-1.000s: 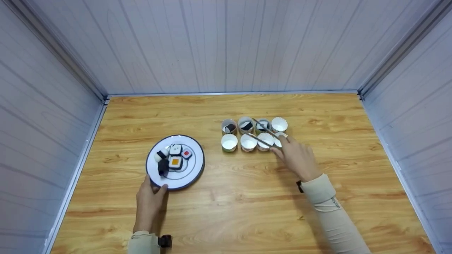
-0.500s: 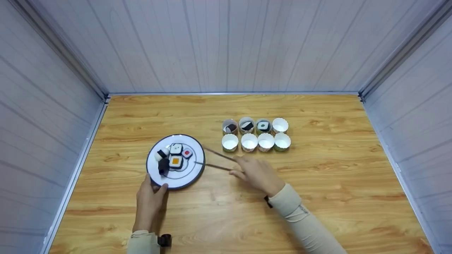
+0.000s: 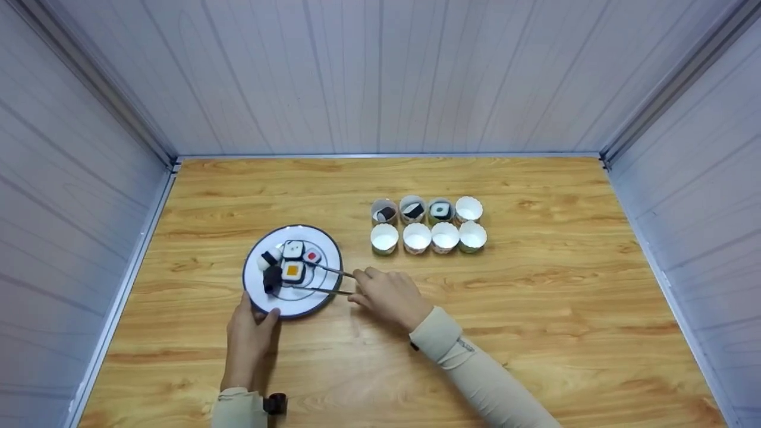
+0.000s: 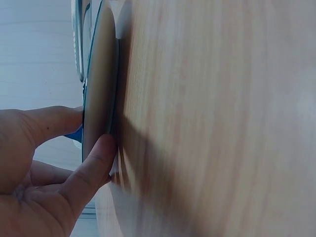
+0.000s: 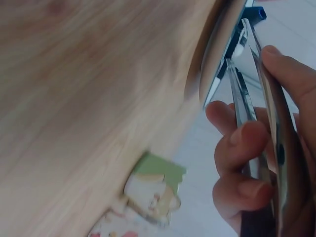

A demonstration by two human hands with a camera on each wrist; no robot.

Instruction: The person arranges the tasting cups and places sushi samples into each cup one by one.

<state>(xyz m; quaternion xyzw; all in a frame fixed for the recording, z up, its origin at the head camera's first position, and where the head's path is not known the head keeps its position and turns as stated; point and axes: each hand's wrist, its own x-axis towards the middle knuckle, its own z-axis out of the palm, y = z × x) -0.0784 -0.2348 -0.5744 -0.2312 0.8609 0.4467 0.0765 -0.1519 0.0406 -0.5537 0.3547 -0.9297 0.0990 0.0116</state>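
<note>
Tongs sit between the thumb and curled fingers of the right hand, arms spread, tips either side of the orange-centred piece; can't tell if they're actually touching it. Left hand is pinching the plate's near-left rim, thumb on top, finger underneath. Also on there, bunched left and middle: a white dotted piece, a small red-centred one, a black one and a black-banded white one. Decent stretch of wooden tabletop between the plate's right edge and the paper cups, more toward the side walls. Cups stand in two rows of four; the back row's left three hold pieces: two black-and-white, then a green-centred one.
</note>
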